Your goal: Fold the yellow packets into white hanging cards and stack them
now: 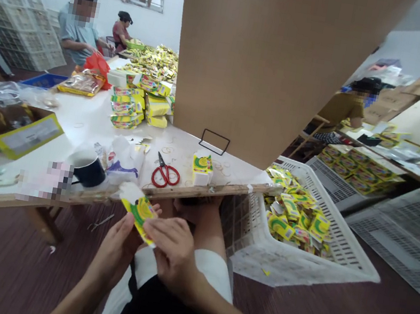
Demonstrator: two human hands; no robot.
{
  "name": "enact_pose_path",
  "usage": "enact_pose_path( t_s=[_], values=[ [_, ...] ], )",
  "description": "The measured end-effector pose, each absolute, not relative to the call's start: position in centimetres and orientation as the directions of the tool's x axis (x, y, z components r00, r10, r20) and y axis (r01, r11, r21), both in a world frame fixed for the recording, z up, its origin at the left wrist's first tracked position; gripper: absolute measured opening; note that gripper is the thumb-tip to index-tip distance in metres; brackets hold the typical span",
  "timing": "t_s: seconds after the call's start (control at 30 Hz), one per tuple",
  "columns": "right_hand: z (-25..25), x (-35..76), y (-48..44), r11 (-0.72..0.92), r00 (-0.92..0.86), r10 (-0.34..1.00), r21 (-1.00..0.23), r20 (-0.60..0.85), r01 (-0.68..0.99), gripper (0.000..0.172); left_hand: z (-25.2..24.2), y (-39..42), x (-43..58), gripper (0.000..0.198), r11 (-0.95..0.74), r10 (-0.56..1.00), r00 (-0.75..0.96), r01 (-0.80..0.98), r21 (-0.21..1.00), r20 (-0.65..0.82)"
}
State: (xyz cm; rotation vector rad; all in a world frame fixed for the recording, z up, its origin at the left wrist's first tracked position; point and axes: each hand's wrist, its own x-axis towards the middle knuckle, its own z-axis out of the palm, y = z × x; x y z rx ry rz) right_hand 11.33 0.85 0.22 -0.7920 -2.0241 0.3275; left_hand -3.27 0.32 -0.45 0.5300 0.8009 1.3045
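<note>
Above my lap I hold a small yellow and green carton (140, 213), tilted, with a white flap sticking out at its upper left end. My left hand (120, 238) grips its left side, the thumb along the edge. The fingers of my right hand (174, 245) press on its lower right end. On the table edge ahead, a similar yellow carton (202, 167) stands near red-handled scissors (165, 173). To my right, a white plastic crate (268, 262) holds many yellow cartons (297, 215).
A large cardboard sheet (258, 68) stands upright on the table (77, 128). A dark mug (88, 168) is by the left front edge, near an open box (34, 137). Stacked cartons (127, 107) sit farther back. Co-workers (80, 31) sit at the far left and right.
</note>
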Motion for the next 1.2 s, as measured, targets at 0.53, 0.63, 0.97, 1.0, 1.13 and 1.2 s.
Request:
enact_pose_path(
  t_s=[0.53, 0.63, 0.97, 1.0, 1.13, 1.2],
  values=[
    [-1.6, 11.8, 1.4, 0.361, -0.109, 0.932, -0.869, 0.344, 0.338, 0.061, 0.5, -0.9, -1.5, 0.052, 0.437, 0.9, 0.29, -0.617, 0.655, -0.327],
    [-1.0, 12.3, 1.2, 0.477, -0.155, 0.87, -0.721, 0.468, 0.502, 0.06, 1.0, -0.9, -1.4, 0.05, 0.52, 0.853, 0.331, -0.599, 0.608, -0.403],
    [-0.1, 12.5, 1.2, 0.478, -0.197, 0.876, -0.742, 0.439, 0.47, 0.036, 1.6, -1.0, -2.6, 0.041, 0.579, 0.79, 0.305, -0.659, 0.48, -0.532],
    [-0.1, 12.5, 1.3, 0.47, -0.209, 0.881, -0.747, 0.424, 0.469, 0.033, 1.6, -1.0, -2.8, 0.041, 0.583, 0.787, 0.312, -0.658, 0.476, -0.532],
    [0.1, 12.5, 1.4, 0.482, -0.175, 0.874, -0.767, 0.453, 0.422, 0.032, 1.4, -0.9, -3.3, 0.039, 0.572, 0.798, 0.315, -0.664, 0.482, -0.514],
    [0.1, 12.6, 1.5, 0.503, -0.186, 0.862, -0.747, 0.472, 0.435, 0.034, 1.3, -1.0, -3.4, 0.038, 0.586, 0.792, 0.33, -0.648, 0.487, -0.514]
  ],
)
